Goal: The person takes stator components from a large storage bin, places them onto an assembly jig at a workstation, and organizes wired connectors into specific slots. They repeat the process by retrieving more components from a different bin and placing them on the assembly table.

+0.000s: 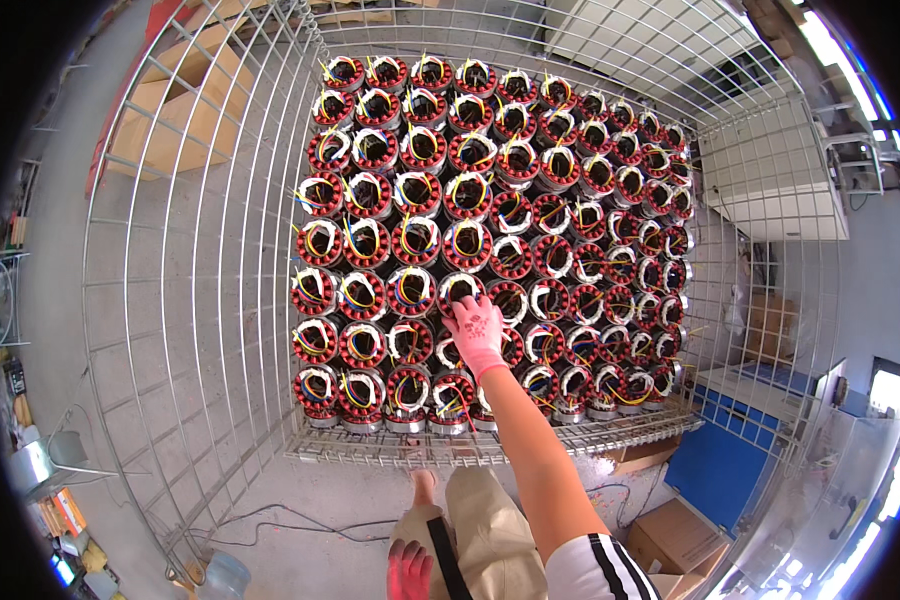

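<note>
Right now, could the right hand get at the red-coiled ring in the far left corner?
Probably, with a stretch: the right hand is inside the wire cage, and no mesh shows between it and that corner ring.

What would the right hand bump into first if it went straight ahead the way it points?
The right hand would first meet the red-and-white coil ring right in front of it; they may be touching, but depth is hard to judge.
</note>
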Demonstrator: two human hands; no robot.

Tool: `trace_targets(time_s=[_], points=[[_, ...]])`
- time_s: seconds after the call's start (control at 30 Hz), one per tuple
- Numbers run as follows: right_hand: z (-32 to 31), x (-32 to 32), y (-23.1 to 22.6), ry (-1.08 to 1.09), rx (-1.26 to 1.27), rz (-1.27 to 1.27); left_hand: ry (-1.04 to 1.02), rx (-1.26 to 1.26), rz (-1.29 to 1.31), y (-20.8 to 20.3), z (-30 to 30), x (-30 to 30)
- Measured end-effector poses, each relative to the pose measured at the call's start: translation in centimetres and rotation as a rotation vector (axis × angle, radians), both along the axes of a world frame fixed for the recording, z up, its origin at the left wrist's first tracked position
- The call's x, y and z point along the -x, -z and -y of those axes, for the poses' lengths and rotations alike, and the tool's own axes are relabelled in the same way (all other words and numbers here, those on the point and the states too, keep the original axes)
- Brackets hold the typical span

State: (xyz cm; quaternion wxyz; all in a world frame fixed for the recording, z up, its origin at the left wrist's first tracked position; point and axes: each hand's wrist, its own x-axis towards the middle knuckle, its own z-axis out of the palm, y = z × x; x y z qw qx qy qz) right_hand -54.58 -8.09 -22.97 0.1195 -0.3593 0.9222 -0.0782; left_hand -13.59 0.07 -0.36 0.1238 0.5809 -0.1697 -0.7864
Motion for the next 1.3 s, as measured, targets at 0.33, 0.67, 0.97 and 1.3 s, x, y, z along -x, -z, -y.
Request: trace_targets(time_s=[0.33,0.67,0.97,1.3], points=[[-4.7,-1.0,-4.4,-0.174,0.245,0.198,0.463,0.307,0.053,0.3,-1.8,-1.3],[-25.7,-11.4,-14.9,0.177,0.264,0.299,0.335,-0.08,-0.374,-5.4,1.2,2.9],[-49.0,-40.6,-20.7,1.47,0.458,0.288,1.255,0.069,-0.522,-7.2,-4.1,3.8],[-54.0,-77.1,-20.6,2.853,1.079,-0.136,2.196,0.326,-0.713,-10.5,-26.6,4.4]])
